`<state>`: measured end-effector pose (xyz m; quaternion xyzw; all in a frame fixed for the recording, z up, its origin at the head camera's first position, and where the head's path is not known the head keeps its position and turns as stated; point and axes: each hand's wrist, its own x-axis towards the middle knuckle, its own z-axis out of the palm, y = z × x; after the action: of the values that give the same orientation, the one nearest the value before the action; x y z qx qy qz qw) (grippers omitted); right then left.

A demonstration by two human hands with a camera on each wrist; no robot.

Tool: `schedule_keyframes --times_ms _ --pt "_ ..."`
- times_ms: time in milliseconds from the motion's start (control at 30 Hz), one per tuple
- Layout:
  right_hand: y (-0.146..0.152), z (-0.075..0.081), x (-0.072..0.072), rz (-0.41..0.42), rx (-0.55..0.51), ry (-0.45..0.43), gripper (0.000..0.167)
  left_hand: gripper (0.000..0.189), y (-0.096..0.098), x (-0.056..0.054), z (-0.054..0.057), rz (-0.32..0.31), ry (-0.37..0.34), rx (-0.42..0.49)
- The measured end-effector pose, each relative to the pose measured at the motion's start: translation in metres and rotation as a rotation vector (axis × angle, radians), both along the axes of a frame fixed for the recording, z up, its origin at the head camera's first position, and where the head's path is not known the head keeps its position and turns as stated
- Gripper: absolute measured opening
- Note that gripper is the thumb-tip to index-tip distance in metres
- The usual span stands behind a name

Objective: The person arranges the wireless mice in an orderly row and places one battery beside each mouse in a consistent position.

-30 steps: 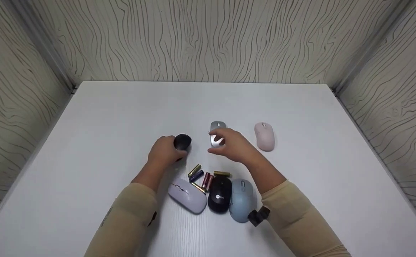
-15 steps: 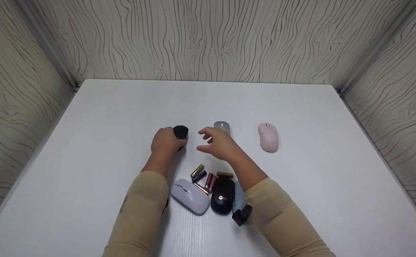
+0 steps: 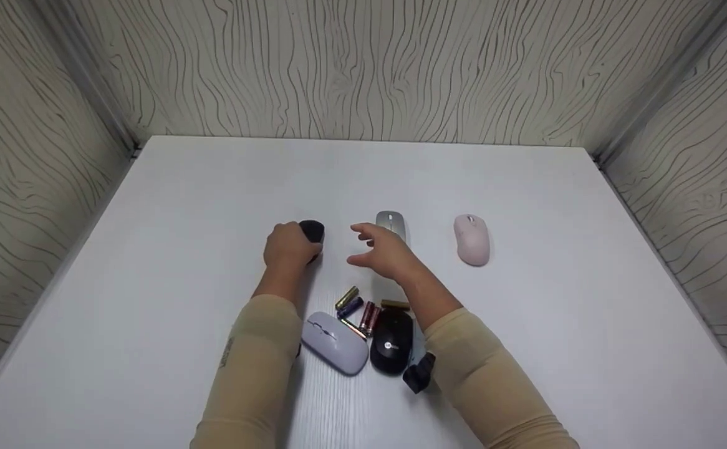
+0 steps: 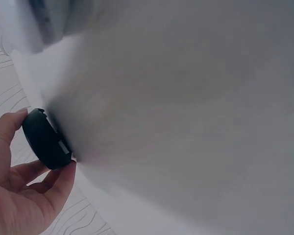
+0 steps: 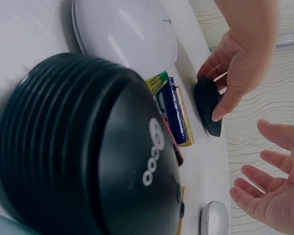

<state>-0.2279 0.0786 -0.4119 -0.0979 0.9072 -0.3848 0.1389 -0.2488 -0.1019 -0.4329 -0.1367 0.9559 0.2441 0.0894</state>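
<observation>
Currently the left hand [image 3: 287, 244] grips a black computer mouse [image 3: 312, 231], left of a partly hidden silver mouse [image 3: 391, 221]; the right hand [image 3: 383, 252] hovers nearby over the white table [image 3: 563, 299], fingers apart.

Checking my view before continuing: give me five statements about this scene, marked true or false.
The left grip holds a black mouse. True.
The right grip holds a battery. False: the right grip holds nothing.
Two red batteries lie side by side. True.
The lavender mouse lies left of the logo-bearing black mouse. True.
The pink mouse lies left of the gray mouse. False: the pink mouse lies right of the gray mouse.
</observation>
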Motion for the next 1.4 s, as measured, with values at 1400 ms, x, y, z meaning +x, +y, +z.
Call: schedule_keyframes --times_ms 1400 --pt "0.0046 -0.0011 0.0026 -0.036 -0.006 -0.054 0.065 0.068 0.0092 -0.0075 0.0010 -0.028 0.005 0.004"
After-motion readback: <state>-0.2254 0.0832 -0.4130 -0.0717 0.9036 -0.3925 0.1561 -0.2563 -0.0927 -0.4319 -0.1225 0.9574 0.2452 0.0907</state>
